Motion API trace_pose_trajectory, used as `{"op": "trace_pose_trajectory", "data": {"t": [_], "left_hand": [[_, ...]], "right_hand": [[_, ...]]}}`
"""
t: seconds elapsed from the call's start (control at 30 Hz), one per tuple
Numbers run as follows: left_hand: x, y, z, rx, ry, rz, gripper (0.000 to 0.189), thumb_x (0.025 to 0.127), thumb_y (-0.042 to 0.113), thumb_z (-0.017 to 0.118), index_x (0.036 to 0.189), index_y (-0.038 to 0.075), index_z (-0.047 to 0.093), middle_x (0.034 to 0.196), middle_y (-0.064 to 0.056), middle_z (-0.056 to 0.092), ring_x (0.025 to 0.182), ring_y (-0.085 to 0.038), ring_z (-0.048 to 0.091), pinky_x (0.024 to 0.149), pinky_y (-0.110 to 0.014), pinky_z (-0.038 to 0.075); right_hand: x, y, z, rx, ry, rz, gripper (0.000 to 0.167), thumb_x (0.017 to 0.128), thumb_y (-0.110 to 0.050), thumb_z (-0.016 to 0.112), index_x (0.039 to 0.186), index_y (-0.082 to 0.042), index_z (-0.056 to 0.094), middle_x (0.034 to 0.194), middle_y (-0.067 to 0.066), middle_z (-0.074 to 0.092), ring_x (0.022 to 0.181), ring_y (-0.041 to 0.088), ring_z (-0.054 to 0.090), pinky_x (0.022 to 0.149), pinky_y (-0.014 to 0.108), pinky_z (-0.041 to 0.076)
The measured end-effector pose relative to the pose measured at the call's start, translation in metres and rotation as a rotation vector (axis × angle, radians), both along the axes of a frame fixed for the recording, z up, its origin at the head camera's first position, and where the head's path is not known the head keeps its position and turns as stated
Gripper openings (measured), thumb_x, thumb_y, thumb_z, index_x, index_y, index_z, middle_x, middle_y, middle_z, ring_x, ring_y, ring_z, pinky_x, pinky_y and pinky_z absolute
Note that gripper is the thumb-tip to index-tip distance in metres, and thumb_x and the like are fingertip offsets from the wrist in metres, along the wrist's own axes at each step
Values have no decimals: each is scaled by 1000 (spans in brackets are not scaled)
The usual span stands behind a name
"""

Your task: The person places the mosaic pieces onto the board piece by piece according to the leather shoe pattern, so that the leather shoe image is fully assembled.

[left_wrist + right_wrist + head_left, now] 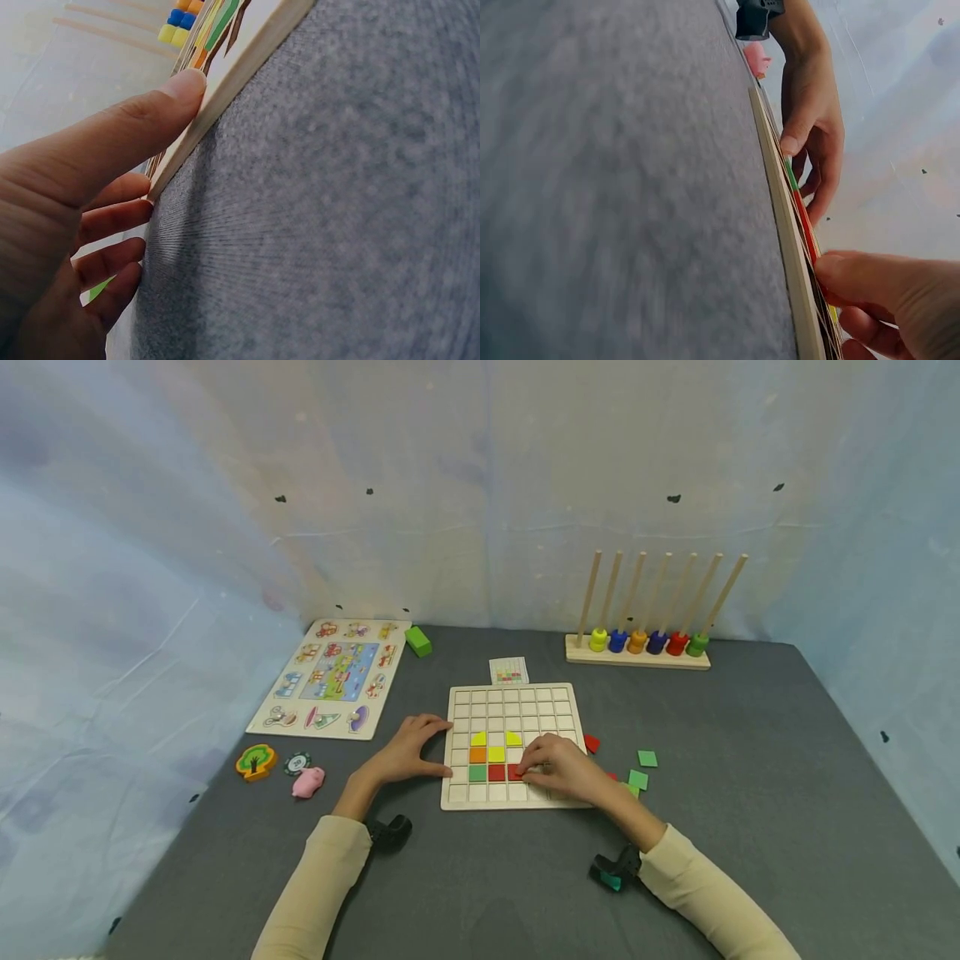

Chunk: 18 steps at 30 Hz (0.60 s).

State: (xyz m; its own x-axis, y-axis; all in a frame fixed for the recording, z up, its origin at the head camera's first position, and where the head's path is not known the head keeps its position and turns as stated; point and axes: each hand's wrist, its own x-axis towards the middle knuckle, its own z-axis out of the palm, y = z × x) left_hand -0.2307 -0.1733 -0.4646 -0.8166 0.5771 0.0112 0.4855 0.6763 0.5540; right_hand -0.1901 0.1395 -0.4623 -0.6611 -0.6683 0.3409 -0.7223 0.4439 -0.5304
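A wooden grid board (pixel 491 697) lies flat on the table. Its cells hold yellow pieces, an orange square (pixel 478 755), a green square (pixel 477 773) and red squares. My left hand (pixel 408 750) steadies the left edge of the board, thumb and fingers spread apart along it; the thumb (pixel 150 112) rests at the rim in the left wrist view. With thumb and fingertips my right hand (pixel 562 766) pinches a red square tile (pixel 514 772) at its cell, beside another red square (pixel 497 772). The right hand hides part of the board's lower right.
A pattern card (pixel 509 670) lies behind the board. Loose green tiles (pixel 647 758) and a red tile (pixel 592 743) lie to the right. An abacus (pixel 637 653) stands at the back right. At left are a picture puzzle (pixel 270 714), green block (pixel 418 642), pink pig (pixel 307 782) and tree piece (pixel 256 762).
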Motion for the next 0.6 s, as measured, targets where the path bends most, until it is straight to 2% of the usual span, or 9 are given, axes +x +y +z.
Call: {"op": "trace_pose_trajectory", "data": {"t": [0.17, 0.3, 0.43, 0.6], "left_hand": [[0, 0, 0, -4, -2, 3, 81, 73, 43, 77, 139, 10, 44, 137, -10, 39, 122, -29, 32, 100, -50, 29], [1, 0, 0, -6, -10, 10, 81, 73, 43, 77, 140, 11, 44, 137, -10, 39, 123, -29, 31, 101, -50, 29], [1, 1, 0, -8, -17, 12, 81, 73, 44, 77, 140, 12, 43, 138, -10, 38, 124, -29, 31, 101, -51, 29], [1, 1, 1, -4, -16, 14, 82, 73, 43, 78, 140, 11, 43, 138, -11, 38, 124, -30, 30, 102, -51, 28]], "right_hand": [[-1, -2, 1, 13, 56, 7, 7, 78, -13, 76, 85, -11, 75, 89, 0, 66, 86, 13, 56, 77, 31, 45], [-3, 1, 5, 32, 67, 22, 9, 80, -14, 74, 88, -11, 74, 92, 2, 63, 87, 15, 55, 76, 30, 45], [-5, 9, 10, 9, 38, -2, 13, 84, -14, 70, 96, -9, 72, 95, 3, 63, 85, 17, 56, 70, 29, 45], [-8, 27, 19, -40, 10, -62, 17, 88, -13, 66, 103, -6, 70, 98, 5, 64, 83, 19, 58, 68, 34, 48]]}}
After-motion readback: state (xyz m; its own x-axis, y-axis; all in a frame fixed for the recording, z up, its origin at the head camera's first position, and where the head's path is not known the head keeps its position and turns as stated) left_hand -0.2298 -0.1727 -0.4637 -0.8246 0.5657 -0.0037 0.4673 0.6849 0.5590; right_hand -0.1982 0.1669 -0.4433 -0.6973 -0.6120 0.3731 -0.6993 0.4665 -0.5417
